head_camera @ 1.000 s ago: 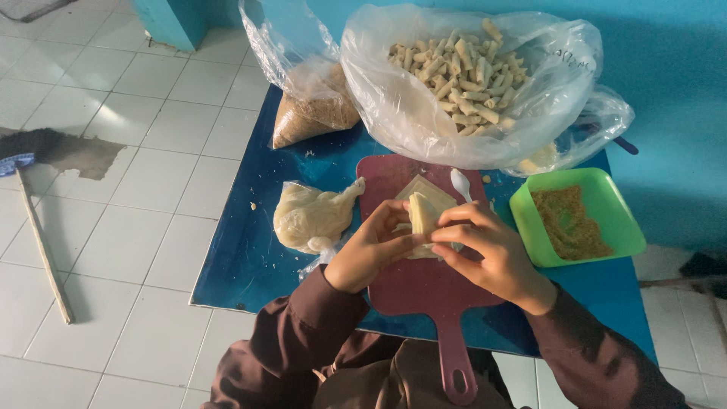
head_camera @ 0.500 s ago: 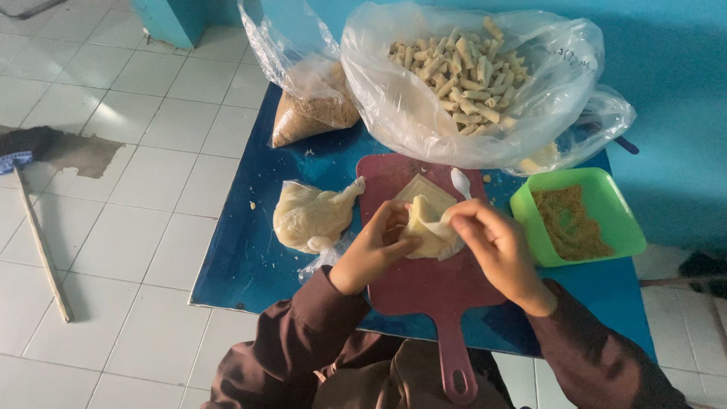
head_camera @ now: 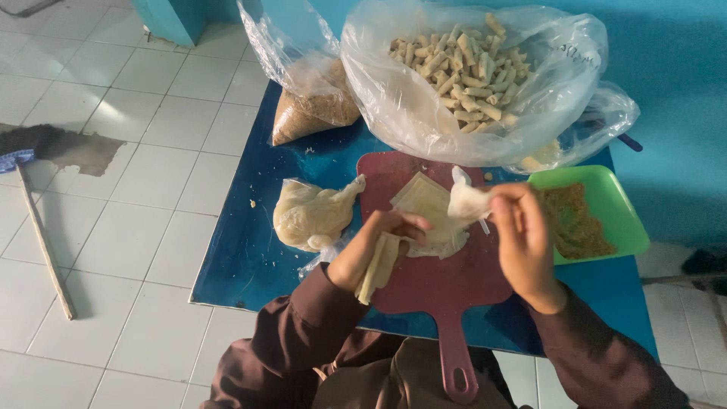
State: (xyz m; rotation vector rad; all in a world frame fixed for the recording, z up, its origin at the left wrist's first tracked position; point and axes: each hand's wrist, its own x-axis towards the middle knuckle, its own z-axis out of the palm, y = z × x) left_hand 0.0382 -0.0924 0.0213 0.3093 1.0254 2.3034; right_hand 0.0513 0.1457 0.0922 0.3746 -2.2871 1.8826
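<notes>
My left hand (head_camera: 372, 250) holds a rolled pale pastry wrapper (head_camera: 379, 265) over the near left part of a dark red cutting board (head_camera: 447, 280). My right hand (head_camera: 522, 238) lifts a thin white wrapper sheet (head_camera: 468, 201) by its edge, peeling it up from the stack of wrappers (head_camera: 424, 208) lying on the board. Both hands sit above the board, a few centimetres apart. Brown sleeves cover both forearms.
The board lies on a low blue table (head_camera: 250, 250). A green tray of brown filling (head_camera: 598, 216) stands at the right. A big clear bag of finished rolls (head_camera: 462, 76), a bag of brown crumbs (head_camera: 314, 106) and a bag of dough (head_camera: 310, 216) surround it. A broom (head_camera: 42, 235) lies on the tiled floor.
The hands, first together folding a wrapper over the board, have parted. The left now holds the finished roll lower down, and the right has lifted a fresh sheet off the stack.
</notes>
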